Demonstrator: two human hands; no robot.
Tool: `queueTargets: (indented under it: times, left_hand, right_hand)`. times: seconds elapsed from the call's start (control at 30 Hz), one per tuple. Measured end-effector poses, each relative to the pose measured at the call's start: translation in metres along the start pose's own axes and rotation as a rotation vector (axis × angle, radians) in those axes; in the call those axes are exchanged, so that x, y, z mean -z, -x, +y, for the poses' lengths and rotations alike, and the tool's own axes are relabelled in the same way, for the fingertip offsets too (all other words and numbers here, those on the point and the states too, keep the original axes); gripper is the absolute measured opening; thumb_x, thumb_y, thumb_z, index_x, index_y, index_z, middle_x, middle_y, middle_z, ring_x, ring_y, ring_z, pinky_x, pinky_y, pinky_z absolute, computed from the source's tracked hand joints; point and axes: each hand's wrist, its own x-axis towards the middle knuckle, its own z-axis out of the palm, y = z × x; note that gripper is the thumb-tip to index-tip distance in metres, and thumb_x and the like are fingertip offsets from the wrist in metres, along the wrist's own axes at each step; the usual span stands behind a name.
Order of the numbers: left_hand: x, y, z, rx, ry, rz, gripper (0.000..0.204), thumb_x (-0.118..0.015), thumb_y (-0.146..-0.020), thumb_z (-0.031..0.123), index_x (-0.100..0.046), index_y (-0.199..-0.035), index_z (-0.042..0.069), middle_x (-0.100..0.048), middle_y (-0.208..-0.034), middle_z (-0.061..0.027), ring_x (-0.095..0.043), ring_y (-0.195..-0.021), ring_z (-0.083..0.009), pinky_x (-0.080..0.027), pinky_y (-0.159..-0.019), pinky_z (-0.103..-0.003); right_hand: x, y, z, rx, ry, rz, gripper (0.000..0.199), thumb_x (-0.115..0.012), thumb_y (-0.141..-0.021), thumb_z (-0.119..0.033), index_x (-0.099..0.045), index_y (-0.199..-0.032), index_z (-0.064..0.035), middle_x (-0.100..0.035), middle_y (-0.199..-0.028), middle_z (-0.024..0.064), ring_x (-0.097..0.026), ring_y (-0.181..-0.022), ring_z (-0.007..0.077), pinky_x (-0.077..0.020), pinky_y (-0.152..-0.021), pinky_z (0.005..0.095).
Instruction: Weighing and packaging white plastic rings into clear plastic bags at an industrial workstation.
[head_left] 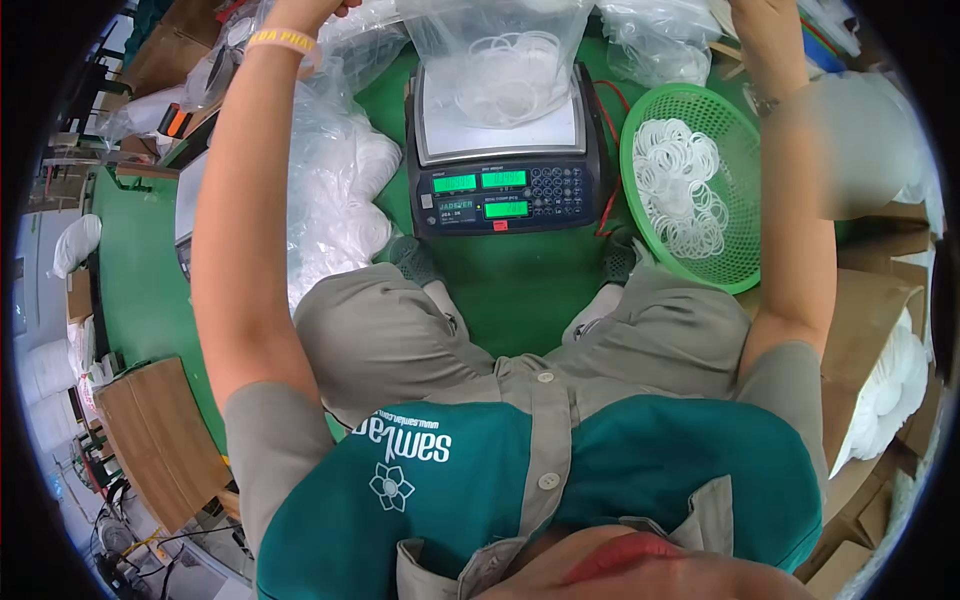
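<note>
Fingers of the left hand (pixel 306 14) show only as a small curled bit at the top edge, left of centre; I cannot tell whether they grip anything. Those of the right hand (pixel 762 22) are cut off by the top edge at upper right, so their state cannot be told either. Between the hands, at top centre, a clear plastic bag (pixel 510 85) with white rings inside rests on the pan of a dark scale (pixel 520 207) with green-lit displays. Just right of the scale, a green mesh basket (pixel 742 190) holds a loose heap of white rings (pixel 682 180), near the right forearm. At centre left, clear packaging (pixel 345 190) with white contents lies beside the left forearm; a cardboard box (pixel 165 440) sits at lower left
</note>
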Motion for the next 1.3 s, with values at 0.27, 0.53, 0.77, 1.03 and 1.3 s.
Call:
queueTargets:
  times: [0.27, 0.53, 0.77, 1.03, 1.3]
  left_hand:
    - [0.01, 0.047, 0.045, 0.178, -0.261, -0.233, 0.05, -0.046, -0.073, -0.001, -0.048, -0.123, 0.001, -0.053, -0.064, -0.0002, -0.044, -0.051, -0.0076, -0.04, -0.048, -0.023]
    - [-0.008, 0.05, 0.04, 0.143, -0.302, -0.093, 0.051, -0.05, -0.078, 0.004, -0.04, -0.128, 0.0, -0.05, -0.12, -0.0098, -0.048, -0.056, -0.006, -0.041, -0.049, -0.02]
    - [0.002, 0.033, 0.022, 0.067, -0.063, -0.237, 0.072, -0.049, -0.086, 0.04, -0.011, -0.14, 0.012, -0.03, -0.137, -0.0167, -0.048, -0.056, -0.0114, -0.038, -0.046, -0.02]
    - [0.037, 0.105, 0.024, 0.082, -0.345, 0.205, 0.072, -0.033, -0.088, 0.052, -0.004, -0.141, 0.011, -0.034, -0.134, -0.0188, -0.049, -0.059, -0.0102, -0.038, -0.055, -0.021]
    - [0.0, 0.106, 0.0, -0.181, -0.445, -0.15, 0.037, -0.046, -0.084, 0.002, -0.051, -0.12, 0.003, -0.059, -0.112, -0.0083, -0.047, -0.064, -0.0032, -0.039, -0.059, -0.016]
  right_hand:
    - [0.051, 0.065, 0.063, -0.328, 0.139, -0.123, 0.024, -0.052, -0.087, -0.021, -0.059, -0.105, -0.0076, -0.061, -0.097, -0.0022, -0.056, -0.086, 0.0078, -0.0414, -0.072, 0.0216]
    - [0.099, 0.195, 0.213, -0.73, 0.307, -0.054, 0.018, -0.058, -0.08, -0.018, -0.063, -0.09, -0.0037, -0.061, -0.071, 0.0032, -0.055, -0.065, 0.0092, -0.0438, -0.056, 0.0241]
    - [0.093, 0.293, 0.283, -1.046, 0.784, -0.39, 0.058, -0.063, -0.07, -0.04, -0.054, -0.11, 0.0016, -0.056, -0.111, 0.0201, -0.053, -0.104, 0.0312, -0.041, -0.088, 0.0364]
    - [0.065, 0.291, 0.319, -1.324, 0.783, -0.255, 0.101, -0.058, -0.066, -0.064, -0.031, -0.126, 0.0126, -0.041, -0.125, 0.0296, -0.042, -0.117, 0.0367, -0.0336, -0.097, 0.0379]
    - [0.072, 0.3, 0.341, -1.2, 0.825, -0.255, 0.059, -0.065, -0.062, -0.035, -0.057, -0.102, 0.0077, -0.055, -0.108, 0.0269, -0.053, -0.104, 0.0348, -0.0422, -0.087, 0.0368]
